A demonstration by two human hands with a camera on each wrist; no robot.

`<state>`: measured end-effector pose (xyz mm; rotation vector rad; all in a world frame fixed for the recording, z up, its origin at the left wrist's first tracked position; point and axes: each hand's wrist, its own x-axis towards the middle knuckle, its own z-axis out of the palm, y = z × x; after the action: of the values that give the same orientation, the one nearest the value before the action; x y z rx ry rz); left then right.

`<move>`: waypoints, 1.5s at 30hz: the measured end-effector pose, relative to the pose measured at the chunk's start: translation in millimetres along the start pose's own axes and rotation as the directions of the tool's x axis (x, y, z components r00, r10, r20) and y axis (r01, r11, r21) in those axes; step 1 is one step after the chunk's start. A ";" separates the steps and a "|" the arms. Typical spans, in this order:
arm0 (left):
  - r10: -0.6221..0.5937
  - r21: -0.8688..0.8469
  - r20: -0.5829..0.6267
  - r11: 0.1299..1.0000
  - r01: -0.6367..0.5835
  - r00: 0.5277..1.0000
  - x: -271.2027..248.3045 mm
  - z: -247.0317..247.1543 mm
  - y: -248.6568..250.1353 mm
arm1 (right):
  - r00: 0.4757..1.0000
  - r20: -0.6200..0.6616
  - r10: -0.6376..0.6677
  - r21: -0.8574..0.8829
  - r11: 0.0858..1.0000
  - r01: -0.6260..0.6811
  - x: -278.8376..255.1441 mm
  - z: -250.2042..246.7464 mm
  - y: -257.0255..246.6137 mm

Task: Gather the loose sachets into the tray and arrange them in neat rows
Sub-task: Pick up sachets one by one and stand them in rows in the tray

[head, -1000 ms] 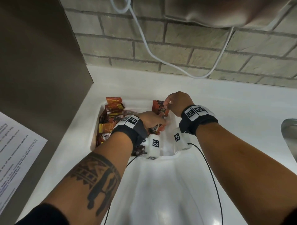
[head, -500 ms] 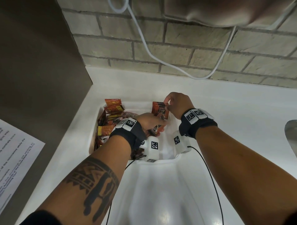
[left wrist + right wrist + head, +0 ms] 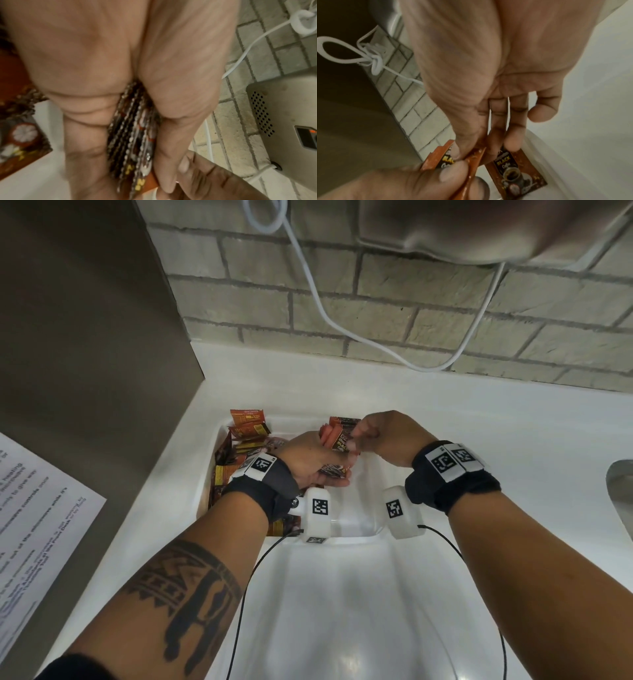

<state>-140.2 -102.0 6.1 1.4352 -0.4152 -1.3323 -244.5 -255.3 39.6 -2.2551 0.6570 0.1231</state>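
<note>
A white tray (image 3: 342, 541) sits on the white counter. Several orange and brown sachets (image 3: 245, 433) lie jumbled along its left side. My left hand (image 3: 334, 470) grips a stack of sachets (image 3: 339, 441) over the middle of the tray; the stack (image 3: 133, 135) shows edge-on between thumb and fingers. My right hand (image 3: 356, 436) pinches the top edge of the front sachet (image 3: 471, 159) of that stack between thumb and fingertips. One "Black Coffee" sachet (image 3: 513, 170) shows just behind my right fingers. The right half of the tray floor shows bare white.
A brick wall with a hanging white cable (image 3: 318, 302) rises behind the counter. A metal appliance (image 3: 479, 231) overhangs at the top. A brown panel carrying a printed sheet (image 3: 34, 508) stands at the left, and a sink edge (image 3: 620, 491) lies at the far right.
Both hands stay together on the stack over the tray. The right hand's fingers have shifted slightly down along the stack's top edge.
</note>
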 end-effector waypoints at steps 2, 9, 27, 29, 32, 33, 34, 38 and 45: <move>0.033 0.029 0.030 0.999 -0.034 0.999 -1.9 0.7 -0.8 | 1.000 0.011 -0.002 0.053 0.999 0.001 -1.8 -2.1 2.2; 0.101 0.110 0.016 0.989 -0.103 0.995 -5.2 6.8 -1.5 | 0.997 -0.062 -0.053 0.112 0.992 0.060 -7.2 -9.1 -3.9; 0.289 0.311 -0.174 0.923 -0.226 0.941 -8.3 -2.3 -4.1 | 0.996 -0.083 0.006 0.065 0.998 -0.001 1.8 -22.5 -5.7; 0.295 0.325 -0.171 0.918 -0.229 0.940 -6.8 -2.6 -4.5 | 0.996 -0.085 -0.002 0.072 0.997 0.008 2.9 -23.9 -6.0; 0.238 0.344 -0.190 0.925 -0.163 0.952 -5.2 -4.9 -1.9 | 0.993 -0.121 -0.014 0.078 0.997 0.024 5.5 -21.0 -5.2; 0.200 0.363 -0.208 0.925 -0.114 0.957 -4.8 -6.7 -0.1 | 0.990 -0.139 -0.018 0.073 0.997 0.028 6.4 -19.7 -4.5; 0.153 0.390 -0.242 0.920 -0.048 0.958 -5.2 -8.0 2.3 | 0.988 -0.155 -0.020 0.064 0.997 0.030 7.8 -19.0 -3.5; -0.052 0.604 -0.343 0.752 0.263 0.938 -12.2 -6.1 11.7 | 0.986 -0.168 0.003 -0.038 0.999 -0.009 12.6 -14.6 0.7; -0.180 0.548 -0.203 0.794 0.264 0.963 0.2 21.4 10.7 | 0.986 -0.166 0.015 -0.176 0.983 -0.044 16.9 -3.9 -2.4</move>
<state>-154.4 -115.7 19.6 2.1267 -0.6012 -1.3377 -229.2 -263.8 39.1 -2.4483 0.7943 0.0113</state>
